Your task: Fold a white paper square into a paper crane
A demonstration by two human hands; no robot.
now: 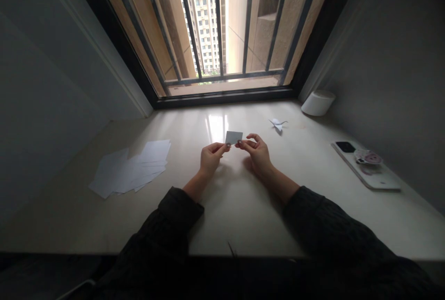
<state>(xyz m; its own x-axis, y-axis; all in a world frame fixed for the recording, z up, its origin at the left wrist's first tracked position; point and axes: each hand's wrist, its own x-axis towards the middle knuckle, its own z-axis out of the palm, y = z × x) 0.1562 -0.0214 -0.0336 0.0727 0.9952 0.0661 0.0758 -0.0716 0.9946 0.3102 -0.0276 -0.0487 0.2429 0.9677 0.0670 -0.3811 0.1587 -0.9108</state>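
A small folded square of paper (234, 137), grey against the light, is held up over the pale sill in the middle. My left hand (211, 157) pinches its lower left corner between thumb and finger. At the lower right corner, my right hand (259, 152) grips the same paper with thumb and index finger, its other fingers curled loosely. Beyond my right hand lies a folded paper crane (277, 125) with its wings spread. Several white paper sheets (130, 170) overlap in a loose pile to the left of my left hand.
On the right lies a phone (368, 170) with a decorated grip on its back. A white cylinder (318, 103) stands in the far right corner. The barred window (222, 77) closes off the back, with walls on both sides. The sill's front edge runs below my forearms.
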